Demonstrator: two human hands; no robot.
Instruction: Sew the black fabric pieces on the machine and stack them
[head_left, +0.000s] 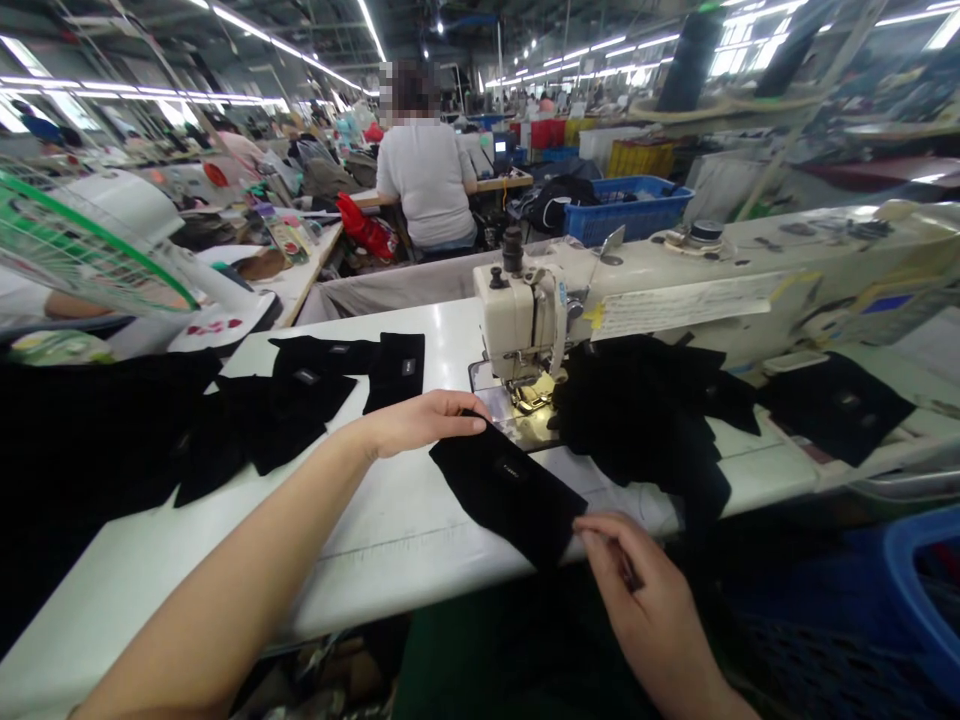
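Note:
A black fabric piece (517,495) with a small label on it is stretched between my two hands, in front of the sewing machine (525,320). My left hand (431,420) pinches its upper left corner, close to the presser foot (531,395). Its right corner is held by my right hand (637,585) between thumb and forefinger, near the table's front edge. Something small and dark, which I cannot make out, shows inside the curled fingers of that hand. A heap of black fabric pieces (637,410) lies right of the needle area.
More black labelled pieces (277,415) lie on the white table (367,540) at left. A fan (90,240) stands at far left, and a blue basket (911,570) is low at right. Ahead, a person in a white shirt (426,180) sits facing away beside a blue crate (630,205).

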